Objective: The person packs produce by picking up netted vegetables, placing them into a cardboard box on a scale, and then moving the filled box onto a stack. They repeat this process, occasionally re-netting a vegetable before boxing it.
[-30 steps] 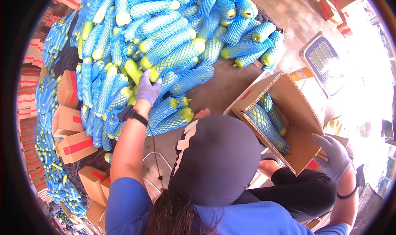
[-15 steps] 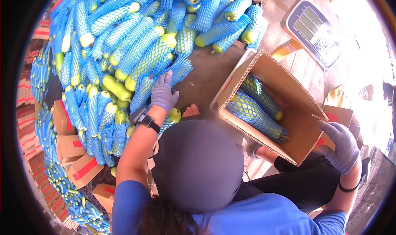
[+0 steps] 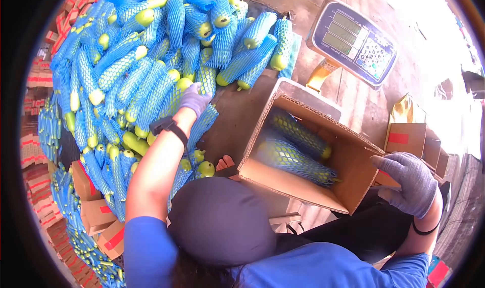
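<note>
My left hand (image 3: pixel 196 100), gloved in grey, reaches into a pile of long green gourds (image 3: pixel 103 70) in blue foam net sleeves. Its fingers are extended, with the fingertips right at the end of one gourd (image 3: pixel 183 84). An open cardboard box (image 3: pixel 361 184) sits to the right, tilted in this view. Inside it lie two sleeved gourds (image 3: pixel 298 161) side by side. At the box's right edge is my right hand (image 3: pixel 408 182), also gloved, with fingers stretched toward the rim and thumb apart.
Behind the box stands a scale display (image 3: pixel 353 40) on a yellow post, with the scale platform (image 3: pixel 308 96) partly under the box. Closed cartons with red tape (image 3: pixel 96 214) line the pile's left side, and other cartons (image 3: pixel 406 139) stand at right. A bare foot (image 3: pixel 225 162) shows near the pile.
My left hand has moved further up the pile to a gourd's end. The view has shifted, so the box and scale appear further left. My right hand stays by the box edge.
</note>
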The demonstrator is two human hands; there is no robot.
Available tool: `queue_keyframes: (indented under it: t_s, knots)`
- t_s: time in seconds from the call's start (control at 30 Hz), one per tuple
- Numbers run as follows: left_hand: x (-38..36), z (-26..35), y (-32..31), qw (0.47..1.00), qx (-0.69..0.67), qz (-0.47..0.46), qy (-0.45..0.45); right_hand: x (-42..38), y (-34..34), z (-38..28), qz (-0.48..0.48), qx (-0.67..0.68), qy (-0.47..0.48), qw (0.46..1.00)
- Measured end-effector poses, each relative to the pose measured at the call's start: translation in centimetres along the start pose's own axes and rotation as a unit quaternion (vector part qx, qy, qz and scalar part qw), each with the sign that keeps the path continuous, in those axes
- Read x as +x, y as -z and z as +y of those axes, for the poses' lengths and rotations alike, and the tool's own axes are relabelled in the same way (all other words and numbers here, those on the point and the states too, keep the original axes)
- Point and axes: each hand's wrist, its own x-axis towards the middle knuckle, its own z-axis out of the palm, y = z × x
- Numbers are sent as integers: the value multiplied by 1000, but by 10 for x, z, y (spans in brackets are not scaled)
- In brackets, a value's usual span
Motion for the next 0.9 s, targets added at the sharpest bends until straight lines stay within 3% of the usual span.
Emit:
queue_keyframes:
  t_s: [0.03, 0.07, 0.13, 0.2, 0.27, 0.37, 0.5, 0.67, 0.73, 0.9]
  knots:
    - [4, 32, 17, 996, 52, -64, 39, 2, 3, 3, -8, 12, 13, 1000]
    - [19, 33, 9, 996, 56, -65, 32, 4, 6, 6, -2, 15, 9, 1000]
    - [43, 46, -11, 953, 278, -53, 107, 7, 9, 14, -7, 56, 18, 998]
    - [52, 64, -28, 901, 415, -43, 121, 10, 13, 18, 9, 48, 16, 999]
    - [71, 61, -42, 875, 450, -51, 173, 12, 17, 22, 5, 22, 30, 999]
    - [65, 92, -31, 875, 435, -67, 202, 10, 15, 37, -3, 26, -24, 999]
    - [91, 70, -50, 856, 477, -31, 194, 10, 20, 40, -5, 33, -72, 997]
    - [76, 81, -37, 867, 461, -53, 185, 13, 20, 30, 16, 56, -63, 996]
    - [73, 80, -36, 868, 466, -9, 174, 15, 22, 26, 13, 49, -63, 997]
    - [87, 77, -5, 935, 284, -88, 193, 15, 13, 30, -7, 16, -73, 997]
